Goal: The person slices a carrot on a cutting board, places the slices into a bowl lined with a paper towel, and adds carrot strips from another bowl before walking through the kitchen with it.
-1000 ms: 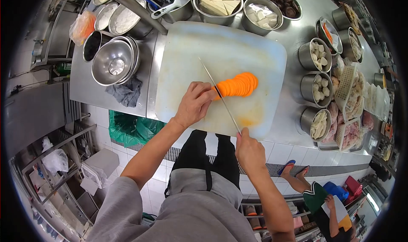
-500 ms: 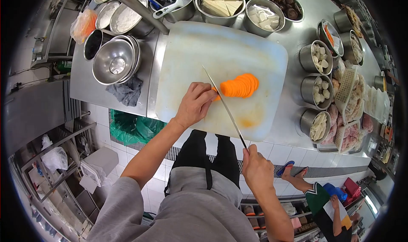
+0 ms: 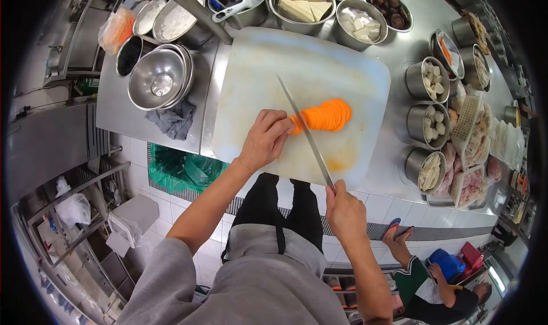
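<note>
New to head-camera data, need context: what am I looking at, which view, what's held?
No robot here: a person's two bare hands. Every picture comes from one camera on their head, looking forward and down. The right hand holds a long knife; the left hand is at an orange piece. Overlapping orange slices lie on a pale cutting board. Around it are stacked metal bowls, a gray cloth and metal food containers. Another person is at lower right.
</note>
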The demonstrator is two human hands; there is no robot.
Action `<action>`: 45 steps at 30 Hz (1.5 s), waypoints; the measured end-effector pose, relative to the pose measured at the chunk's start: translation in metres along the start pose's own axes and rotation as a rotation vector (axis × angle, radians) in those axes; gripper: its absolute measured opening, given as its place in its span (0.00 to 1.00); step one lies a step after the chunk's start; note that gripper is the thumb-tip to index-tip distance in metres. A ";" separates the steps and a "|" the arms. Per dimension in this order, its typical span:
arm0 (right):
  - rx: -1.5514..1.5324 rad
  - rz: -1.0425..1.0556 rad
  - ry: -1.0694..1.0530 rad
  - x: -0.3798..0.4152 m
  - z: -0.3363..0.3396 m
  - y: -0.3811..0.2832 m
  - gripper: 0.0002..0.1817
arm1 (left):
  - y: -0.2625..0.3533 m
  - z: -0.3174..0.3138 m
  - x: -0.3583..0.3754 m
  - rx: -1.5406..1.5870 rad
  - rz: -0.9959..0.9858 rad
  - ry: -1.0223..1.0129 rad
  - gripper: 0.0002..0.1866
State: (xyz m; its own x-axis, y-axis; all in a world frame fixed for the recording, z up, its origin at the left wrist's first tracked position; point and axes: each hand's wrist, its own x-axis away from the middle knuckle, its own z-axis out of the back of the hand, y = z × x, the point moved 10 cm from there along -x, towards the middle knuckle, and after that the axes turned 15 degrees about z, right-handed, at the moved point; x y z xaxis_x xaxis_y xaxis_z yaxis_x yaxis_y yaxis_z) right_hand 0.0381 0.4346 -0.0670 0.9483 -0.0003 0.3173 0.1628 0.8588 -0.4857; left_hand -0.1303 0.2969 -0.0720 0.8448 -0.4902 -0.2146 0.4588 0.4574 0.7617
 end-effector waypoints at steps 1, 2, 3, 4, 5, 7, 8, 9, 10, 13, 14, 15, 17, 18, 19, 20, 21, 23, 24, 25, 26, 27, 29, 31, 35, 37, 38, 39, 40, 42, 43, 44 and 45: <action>0.044 -0.001 0.001 0.007 0.005 -0.004 0.12 | 0.001 -0.001 0.000 -0.011 -0.015 -0.005 0.14; 0.046 -0.005 0.002 0.013 0.009 -0.007 0.12 | 0.002 -0.001 0.000 -0.007 -0.017 -0.006 0.14; 0.073 -0.013 -0.015 0.018 0.011 -0.011 0.12 | 0.002 -0.001 0.000 -0.004 -0.007 -0.011 0.14; 0.099 -0.018 -0.030 0.022 0.012 -0.013 0.12 | 0.002 -0.001 -0.001 -0.004 0.003 -0.014 0.15; 0.099 -0.019 -0.029 0.025 0.013 -0.014 0.12 | 0.003 0.000 -0.001 -0.004 0.002 -0.015 0.15; 0.104 -0.041 -0.045 0.030 0.012 -0.013 0.12 | 0.005 -0.002 -0.001 -0.019 -0.011 -0.029 0.15; 0.103 -0.044 -0.047 0.029 0.011 -0.013 0.12 | 0.004 -0.003 -0.002 -0.017 -0.010 -0.031 0.15; 0.097 -0.056 -0.056 0.026 0.008 -0.013 0.12 | 0.003 -0.003 -0.002 -0.017 -0.018 -0.035 0.15; 0.089 -0.066 -0.067 0.023 0.005 -0.013 0.12 | 0.003 -0.003 -0.001 -0.019 -0.024 -0.038 0.15; 0.052 -0.074 -0.044 -0.009 -0.026 0.004 0.13 | 0.004 0.000 -0.002 0.008 -0.030 -0.017 0.14; 0.054 -0.068 -0.041 -0.015 -0.026 0.010 0.13 | 0.004 0.000 -0.003 0.006 -0.032 -0.011 0.14; -0.016 -0.039 -0.029 -0.023 -0.025 0.012 0.13 | 0.003 0.001 -0.004 0.000 -0.029 -0.011 0.14; -0.150 -0.019 -0.032 -0.019 -0.021 0.013 0.13 | 0.003 0.002 0.000 -0.002 -0.019 -0.018 0.14; -0.145 -0.016 -0.026 -0.018 -0.014 0.010 0.13 | 0.003 0.003 -0.001 -0.008 -0.024 -0.004 0.14; -0.118 -0.025 -0.025 -0.010 -0.009 0.007 0.13 | 0.003 0.004 0.002 -0.012 -0.018 0.002 0.14; -0.091 -0.035 -0.021 -0.002 -0.004 0.003 0.13 | 0.003 0.004 0.003 -0.011 -0.016 0.000 0.14; -0.091 -0.036 -0.021 0.004 0.000 -0.003 0.13 | 0.002 0.002 0.002 -0.024 -0.014 -0.014 0.14; 0.059 -0.051 -0.057 0.016 0.007 -0.013 0.13 | 0.002 0.000 0.001 -0.032 -0.016 -0.030 0.15; 0.060 -0.055 -0.056 0.021 0.007 -0.013 0.13 | 0.003 0.001 0.001 -0.032 -0.019 -0.029 0.15; 0.072 -0.056 -0.061 0.025 0.007 -0.014 0.13 | 0.004 0.001 0.001 -0.034 -0.021 -0.028 0.15; 0.084 -0.057 -0.067 0.026 0.007 -0.015 0.13 | 0.004 0.001 0.001 -0.033 -0.022 -0.029 0.15; 0.084 -0.058 -0.067 0.026 0.008 -0.016 0.13 | 0.003 0.001 0.001 -0.034 -0.024 -0.039 0.16; 0.082 -0.081 -0.101 0.025 0.005 -0.017 0.12 | 0.002 -0.002 0.001 -0.036 -0.023 -0.052 0.16; 0.094 -0.080 -0.101 0.018 0.000 -0.017 0.12 | 0.002 -0.001 0.001 -0.024 -0.021 -0.042 0.16; 0.115 -0.075 -0.095 0.013 -0.005 -0.014 0.12 | 0.001 0.001 0.001 -0.025 -0.008 -0.050 0.16; 0.094 -0.087 -0.103 0.011 -0.008 -0.014 0.11 | 0.002 0.001 0.000 -0.010 -0.013 -0.042 0.16; 0.071 -0.100 -0.109 0.010 -0.010 -0.013 0.11 | 0.002 0.000 0.000 -0.008 -0.015 -0.042 0.16; 0.072 -0.100 -0.108 0.008 -0.010 -0.014 0.11 | 0.002 0.000 0.000 -0.007 -0.016 -0.041 0.15; 0.053 -0.109 -0.101 0.006 -0.011 -0.015 0.11 | 0.001 0.001 0.000 -0.008 -0.015 -0.040 0.15; 0.034 -0.124 -0.095 0.000 -0.017 -0.013 0.11 | 0.000 0.001 0.000 -0.009 -0.024 -0.042 0.15; 0.037 -0.117 -0.082 -0.007 -0.023 -0.011 0.11 | 0.001 0.001 0.001 -0.007 -0.032 -0.043 0.15; 0.043 -0.110 -0.067 -0.012 -0.027 -0.007 0.11 | 0.003 0.000 0.002 -0.002 -0.035 -0.046 0.15; 0.045 -0.114 -0.060 -0.019 -0.028 -0.002 0.11 | 0.001 0.000 0.002 0.004 -0.016 -0.042 0.15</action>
State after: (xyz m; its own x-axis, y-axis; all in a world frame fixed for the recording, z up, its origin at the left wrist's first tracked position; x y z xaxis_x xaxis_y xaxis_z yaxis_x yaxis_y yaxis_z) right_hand 0.0273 0.4189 -0.0949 0.9064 -0.0698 0.4167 0.2548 0.8770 -0.4073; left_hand -0.1279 0.2963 -0.0717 0.8248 -0.5285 -0.2008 0.4712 0.4465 0.7606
